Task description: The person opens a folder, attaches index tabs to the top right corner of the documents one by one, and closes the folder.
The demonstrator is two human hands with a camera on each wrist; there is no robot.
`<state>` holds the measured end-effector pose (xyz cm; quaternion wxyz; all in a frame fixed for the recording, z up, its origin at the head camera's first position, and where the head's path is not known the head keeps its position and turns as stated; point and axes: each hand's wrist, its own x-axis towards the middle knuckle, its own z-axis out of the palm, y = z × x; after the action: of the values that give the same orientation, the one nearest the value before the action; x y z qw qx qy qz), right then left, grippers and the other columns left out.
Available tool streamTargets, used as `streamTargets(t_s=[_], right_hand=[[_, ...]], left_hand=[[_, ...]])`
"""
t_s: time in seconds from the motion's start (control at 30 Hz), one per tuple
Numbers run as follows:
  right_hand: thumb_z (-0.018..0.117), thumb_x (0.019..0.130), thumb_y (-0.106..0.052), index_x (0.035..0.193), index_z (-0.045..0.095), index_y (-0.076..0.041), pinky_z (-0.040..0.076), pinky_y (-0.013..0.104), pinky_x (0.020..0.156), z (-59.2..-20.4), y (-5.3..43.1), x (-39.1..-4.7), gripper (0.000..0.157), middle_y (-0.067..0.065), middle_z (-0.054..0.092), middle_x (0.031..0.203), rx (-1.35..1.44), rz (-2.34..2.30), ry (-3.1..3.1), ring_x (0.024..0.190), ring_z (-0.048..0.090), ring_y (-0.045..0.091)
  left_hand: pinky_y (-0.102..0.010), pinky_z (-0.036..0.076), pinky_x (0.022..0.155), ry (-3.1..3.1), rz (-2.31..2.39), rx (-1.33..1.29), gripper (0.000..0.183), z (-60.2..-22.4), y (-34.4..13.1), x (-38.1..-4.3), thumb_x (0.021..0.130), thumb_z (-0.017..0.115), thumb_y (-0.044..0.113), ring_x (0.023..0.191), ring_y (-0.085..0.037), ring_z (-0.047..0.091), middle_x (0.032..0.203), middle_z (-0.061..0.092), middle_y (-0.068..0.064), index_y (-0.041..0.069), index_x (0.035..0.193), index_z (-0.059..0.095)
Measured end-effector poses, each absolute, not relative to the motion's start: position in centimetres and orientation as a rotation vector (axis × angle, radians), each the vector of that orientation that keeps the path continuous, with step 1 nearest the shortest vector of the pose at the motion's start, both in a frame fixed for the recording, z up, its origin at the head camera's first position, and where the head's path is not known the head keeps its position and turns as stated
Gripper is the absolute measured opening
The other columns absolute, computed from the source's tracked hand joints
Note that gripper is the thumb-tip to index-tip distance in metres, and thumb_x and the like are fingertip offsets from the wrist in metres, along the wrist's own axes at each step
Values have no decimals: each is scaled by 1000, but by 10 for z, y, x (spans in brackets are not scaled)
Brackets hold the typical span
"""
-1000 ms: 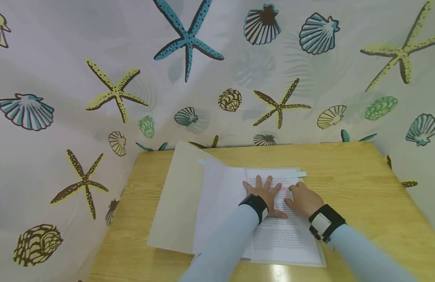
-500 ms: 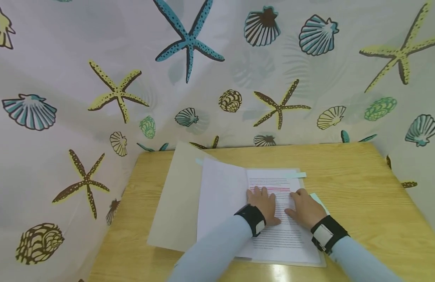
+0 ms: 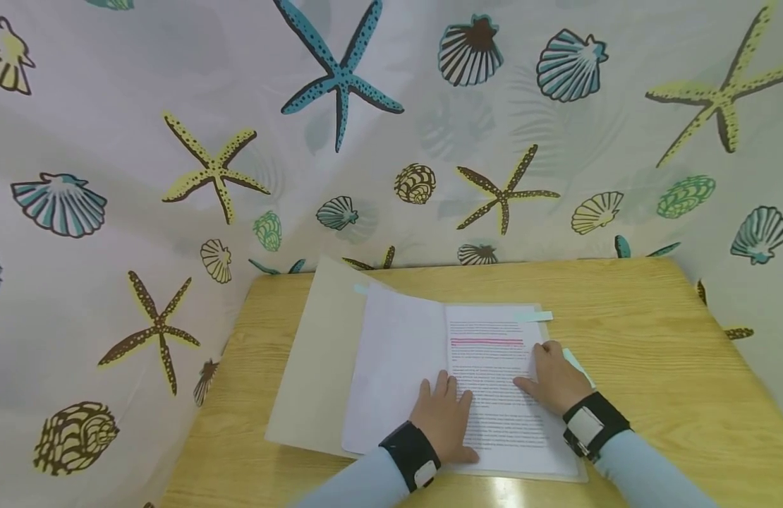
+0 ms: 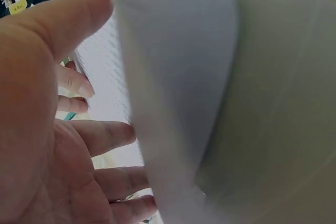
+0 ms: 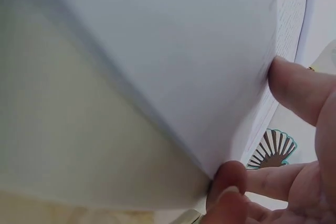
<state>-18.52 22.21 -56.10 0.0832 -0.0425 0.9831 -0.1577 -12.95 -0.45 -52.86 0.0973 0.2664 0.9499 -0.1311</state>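
A stapled-looking document lies open in a pale folder [image 3: 315,360], its printed right page [image 3: 493,384] carrying pink-red lines [image 3: 487,341] near the top. My left hand [image 3: 444,420] rests low by the fold, fingers spread, between the blank left page [image 3: 391,353] and the text. At the right margin is my right hand [image 3: 556,377]. Its fingers bend at the page's edge and the thumb reaches in over the print. In the right wrist view, the thumb [image 5: 302,85] and a bent finger [image 5: 228,182] touch the sheet.
Pale blue-green sticky tabs stick out at the page's top right [image 3: 534,316] and beside my right hand. Another tab [image 3: 361,289] shows at the cover's top. Around the folder is a wooden table [image 3: 671,353]. A shell-and-starfish cloth [image 3: 366,176] hangs behind and at both sides.
My left hand has slid down and left from the upper text to the lower fold, uncovering the pink-red lines. My right hand has shifted slightly down, with a tab showing beside it.
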Motion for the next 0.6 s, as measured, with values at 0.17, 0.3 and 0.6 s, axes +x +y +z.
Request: streamTargets(t_s=[0.17, 0.3, 0.6], right_hand=[[75, 83, -38, 132, 40, 16, 51, 40, 55, -561, 223, -185, 81, 36, 35, 128, -125, -477, 2935, 76, 57, 32], [75, 82, -40, 133, 42, 15, 50, 38, 53, -559, 222, -183, 81, 36, 38, 124, -140, -447, 2959, 72, 56, 30], [77, 80, -39, 133, 44, 15, 48, 38, 55, -557, 220, -179, 82, 31, 44, 111, -119, -409, 2997, 72, 52, 28]], left_hand=[[-52, 31, 106, 2826, -374, 805, 107, -536, -11, -125, 59, 63, 84, 141, -28, 28, 150, 38, -10, 23, 145, 44], [-53, 30, 106, 2840, -375, 797, 107, -540, -13, -125, 59, 62, 85, 142, -27, 27, 151, 37, -9, 25, 145, 43], [-54, 30, 106, 2843, -397, 815, 108, -546, -13, -126, 59, 59, 87, 142, -27, 27, 151, 37, -8, 26, 146, 43]])
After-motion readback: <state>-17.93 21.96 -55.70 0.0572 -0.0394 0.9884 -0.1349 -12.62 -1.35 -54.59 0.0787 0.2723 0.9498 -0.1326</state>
